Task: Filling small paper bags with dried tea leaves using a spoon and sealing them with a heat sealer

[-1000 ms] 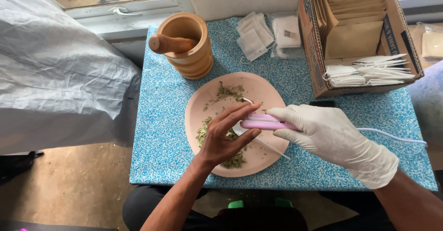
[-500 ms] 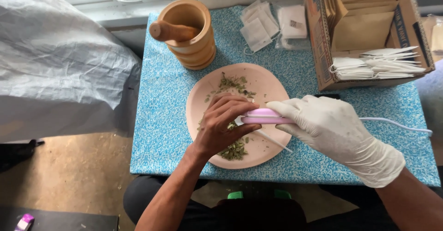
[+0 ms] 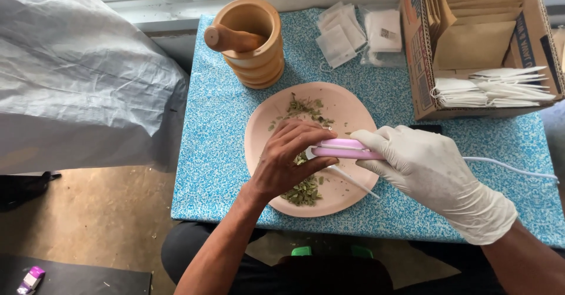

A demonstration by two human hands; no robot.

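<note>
Over a pink plate (image 3: 262,136) strewn with dried green herbs (image 3: 303,192), my right hand (image 3: 429,168), in a white glove, grips a slim pink hand-held sealer (image 3: 341,149) with a white cord (image 3: 512,168). My bare left hand (image 3: 288,162) is pinched around the sealer's front end, fingers above and thumb below. A sliver of white shows between them; what it is stays hidden. A thin white strip (image 3: 353,180) slants under the sealer across the plate.
A wooden mortar (image 3: 253,47) with a pestle (image 3: 229,39) stands behind the plate on the blue speckled table (image 3: 218,153). Small white sachets (image 3: 341,33) lie at the back. A cardboard box (image 3: 418,65) of envelopes and sachets sits right. A grey plastic sheet (image 3: 76,77) hangs left.
My left hand's fingers have closed further over the sealer's front end. Both hands stay over the plate; the view has shifted slightly.
</note>
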